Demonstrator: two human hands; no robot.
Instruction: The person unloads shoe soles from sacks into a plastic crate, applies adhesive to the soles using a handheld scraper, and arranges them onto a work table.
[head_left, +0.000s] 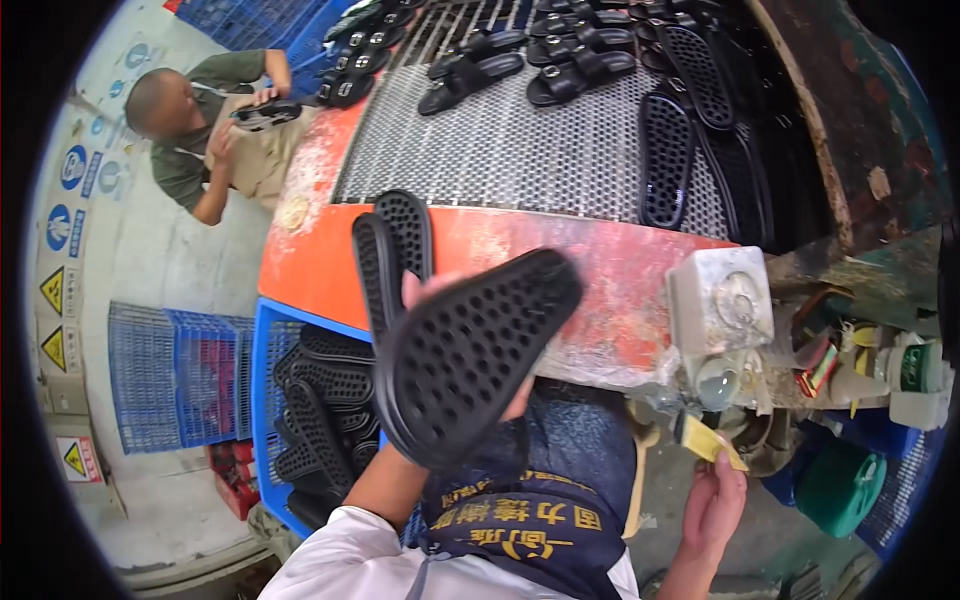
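My left hand (430, 288) grips a black shoe sole (470, 355), which is tilted up in front of my apron with its dimpled face showing. Most of that hand is hidden behind the sole. Just beyond it, a pair of similar black soles (406, 232) lies at the edge of the orange worktable (310, 250). Lower right, the fingers of my right hand (716, 500) are closed on a flat yellowish brush (708, 443), held just below a clear cup (718, 384) at the table's edge.
A mesh conveyor (480, 150) carries black sandals (580, 78) and more soles (668, 160). At left stands a blue crate (262, 400) full of soles. A white block-like container (722, 300) sits at the table's right corner. A co-worker (215, 130) handles a sandal at far left.
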